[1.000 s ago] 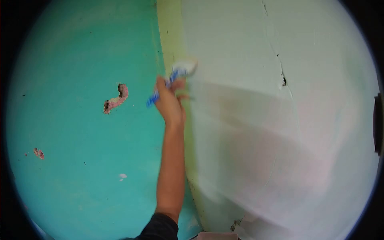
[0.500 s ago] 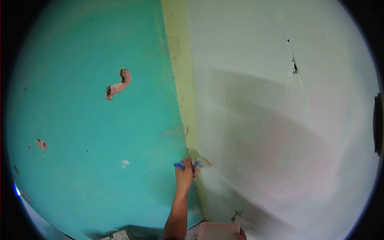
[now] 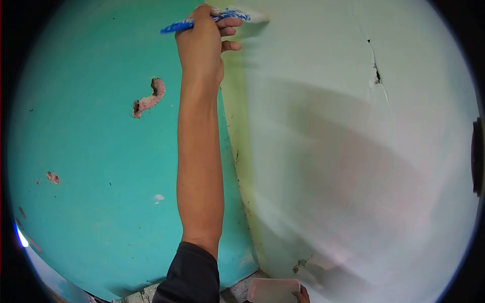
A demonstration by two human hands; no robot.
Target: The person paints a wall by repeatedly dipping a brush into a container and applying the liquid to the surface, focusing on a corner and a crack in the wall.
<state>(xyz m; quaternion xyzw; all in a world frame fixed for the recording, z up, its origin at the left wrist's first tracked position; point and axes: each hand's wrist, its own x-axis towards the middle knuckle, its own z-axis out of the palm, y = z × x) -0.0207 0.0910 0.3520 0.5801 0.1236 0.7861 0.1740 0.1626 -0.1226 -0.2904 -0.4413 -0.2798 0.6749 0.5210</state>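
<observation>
My left hand (image 3: 204, 30) grips a paintbrush (image 3: 174, 27) with a blue, paint-smeared handle, raised high at the room corner. The handle's end points left. Its pale bristles lie right at the whitish wall (image 3: 323, 65), just past the yellowish strip (image 3: 235, 111) that runs down the corner. At the bottom, my right hand (image 3: 303, 294) holds a pale pink rectangular plastic tub (image 3: 273, 280) by its right side. Most of that hand is out of frame.
The turquoise wall (image 3: 126, 161) on the left has a curved gouge (image 3: 150, 98) and smaller chips (image 3: 53, 178). A crack (image 3: 377, 76) runs down the whitish wall, with a damaged patch (image 3: 299, 265) lower down. Pale rubble-like pieces (image 3: 136, 295) lie at the wall's foot.
My left hand has moved far up along the corner with the paintbrush, so the forearm and dark sleeve now show. My right hand stays low with the tub.
</observation>
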